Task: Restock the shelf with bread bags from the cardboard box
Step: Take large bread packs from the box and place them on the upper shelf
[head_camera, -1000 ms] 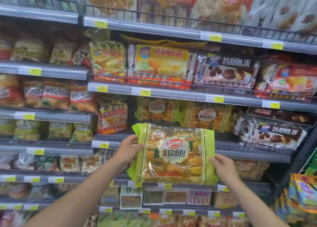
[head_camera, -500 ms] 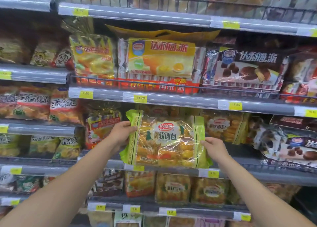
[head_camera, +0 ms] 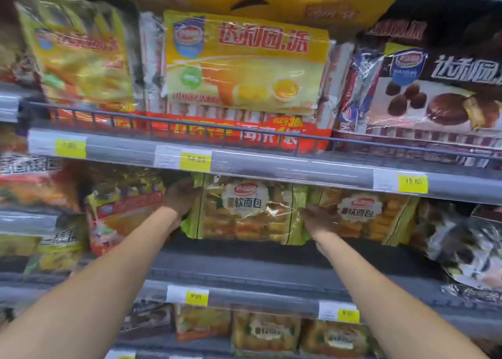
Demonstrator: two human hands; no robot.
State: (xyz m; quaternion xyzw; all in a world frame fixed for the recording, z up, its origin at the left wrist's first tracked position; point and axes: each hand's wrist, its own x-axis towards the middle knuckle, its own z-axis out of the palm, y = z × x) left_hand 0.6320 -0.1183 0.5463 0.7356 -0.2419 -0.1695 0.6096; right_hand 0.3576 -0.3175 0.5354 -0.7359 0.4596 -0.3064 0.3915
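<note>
From the head camera, both arms reach up to the middle shelf (head_camera: 244,266), where the left hand (head_camera: 180,199) is wrapped around the left edge of a green-edged bread bag (head_camera: 245,209) and the right hand (head_camera: 319,218) holds its right edge, fingers closed on the wrapper. The bag stands up straight on the shelf, its top tucked under the grey price rail (head_camera: 271,165), and it sits just beside a second bread bag (head_camera: 364,217) of the same kind on its right. A big yellow cake pack (head_camera: 244,62) stands on the shelf above, and a red and yellow snack bag (head_camera: 122,212) stands near the left hand.
</note>
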